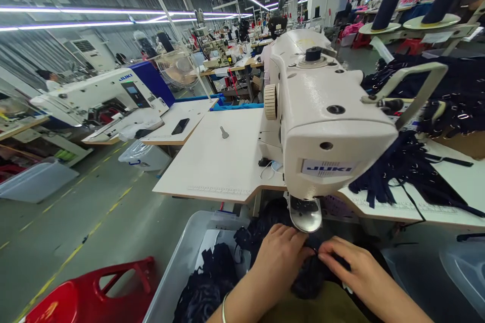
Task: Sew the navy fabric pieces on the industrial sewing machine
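Holding a dark strip (316, 251) at the near middle of the scene, lower than the head of the white sewing machine (333, 96); pinching it between thumb and fingers of the right hand (354, 257); closing on it from the left with the curled fingers of the left hand (282, 252), fingertips nearly meeting; wearing a thin bracelet (223, 308) on the left wrist; showing more dark cloth (308, 280) just below both hands, above an olive garment (314, 310); cannot tell where strip ends and cloth begins.

Just left of the hands, keeping a dark heap (212, 282) in a clear plastic bin (217, 216); farther left, near the bottom edge, showing a red stool (71, 295) on the floor; beyond the bin, bearing a small metal piece (224, 132) on the white counter (220, 156); farther left, carrying a phone (180, 126) beside a second machine (102, 93); to the right of the sewing machine, piled with navy straps (397, 171); at far right, topped with dark thread cones (387, 7) on round plates.
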The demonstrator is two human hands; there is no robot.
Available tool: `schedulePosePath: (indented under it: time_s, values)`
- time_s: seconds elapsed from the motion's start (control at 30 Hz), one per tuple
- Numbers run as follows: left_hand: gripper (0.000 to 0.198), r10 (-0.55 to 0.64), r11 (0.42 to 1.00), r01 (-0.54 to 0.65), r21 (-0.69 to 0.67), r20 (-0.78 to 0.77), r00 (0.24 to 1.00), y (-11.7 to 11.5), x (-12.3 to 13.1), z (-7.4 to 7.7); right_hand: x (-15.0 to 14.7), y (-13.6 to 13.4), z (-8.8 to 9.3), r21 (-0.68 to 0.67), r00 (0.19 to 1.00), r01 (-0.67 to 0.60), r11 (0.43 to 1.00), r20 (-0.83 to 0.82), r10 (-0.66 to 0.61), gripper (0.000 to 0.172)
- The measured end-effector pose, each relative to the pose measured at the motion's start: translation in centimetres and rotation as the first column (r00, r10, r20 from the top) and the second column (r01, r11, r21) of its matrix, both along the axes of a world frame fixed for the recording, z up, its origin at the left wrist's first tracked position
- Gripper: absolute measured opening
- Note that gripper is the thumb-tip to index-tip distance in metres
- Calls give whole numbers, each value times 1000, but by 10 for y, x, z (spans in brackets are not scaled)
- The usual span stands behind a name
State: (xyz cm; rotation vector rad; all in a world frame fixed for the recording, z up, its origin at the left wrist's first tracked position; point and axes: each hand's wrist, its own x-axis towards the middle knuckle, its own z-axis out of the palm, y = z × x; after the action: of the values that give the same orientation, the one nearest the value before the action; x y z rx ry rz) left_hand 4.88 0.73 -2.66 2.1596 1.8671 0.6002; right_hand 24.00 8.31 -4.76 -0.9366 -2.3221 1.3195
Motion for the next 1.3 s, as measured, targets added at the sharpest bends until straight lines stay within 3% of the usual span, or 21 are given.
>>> schedulePosePath:
  time_s: [0.07, 0.13, 0.17, 0.27, 0.37, 0.43, 0.5, 0.63, 0.7, 0.8, 0.97, 1.13, 1.3]
  values:
    - [22, 147, 989, -148, 6, 58, 987, 0, -6, -4, 3, 5, -5, -211, 996, 80, 974, 42, -73, 26]
    - [24, 251, 968, -249, -31, 144, 957, -3, -10, -5, 4, 6, -11, -408, 985, 169, 897, 53, -162, 34]
    - [23, 248, 969, -240, -67, 193, 949, -4, -10, -6, 4, 5, -14, -491, 977, 205, 847, 51, -207, 37]
    - [25, 122, 973, -22, -229, 430, 894, -7, -3, -5, -1, -4, -20, -665, 949, 233, 709, -3, -315, 43]
    - [29, 220, 934, 35, -356, 651, 726, -5, 8, -7, -8, -13, -19, -732, 923, 205, 650, -77, -377, 43]
    - [28, 300, 918, 6, -397, 704, 643, -2, 12, -9, -11, -16, -18, -715, 912, 220, 663, -91, -401, 42]
    - [24, 329, 911, -6, -413, 717, 614, 1, 12, -12, -10, -17, -18, -659, 911, 235, 715, -106, -398, 39]
    - [15, 352, 908, -68, -413, 667, 656, 2, 11, -13, -4, -15, -19, -490, 950, 206, 847, -106, -292, 36]
    - [13, 327, 918, -58, -393, 664, 673, 0, 11, -13, -4, -14, -19, -448, 963, 142, 883, -142, -227, 37]
    - [10, 275, 937, -45, -348, 650, 709, -2, 13, -11, -11, -15, -19, -464, 944, 100, 880, -235, -231, 37]
    - [10, 215, 963, -62, -264, 607, 765, -3, 14, -11, -21, -18, -22, -536, 829, 292, 792, -272, -489, 27]
    - [7, 249, 961, -130, -243, 566, 786, -3, 17, -14, -18, -19, -21, -315, 844, 346, 884, -307, -440, 21]
    - [9, 88, 995, -50, -83, 561, 823, -3, 19, -14, -17, -20, -20, -217, 845, 407, 887, -280, -456, 21]
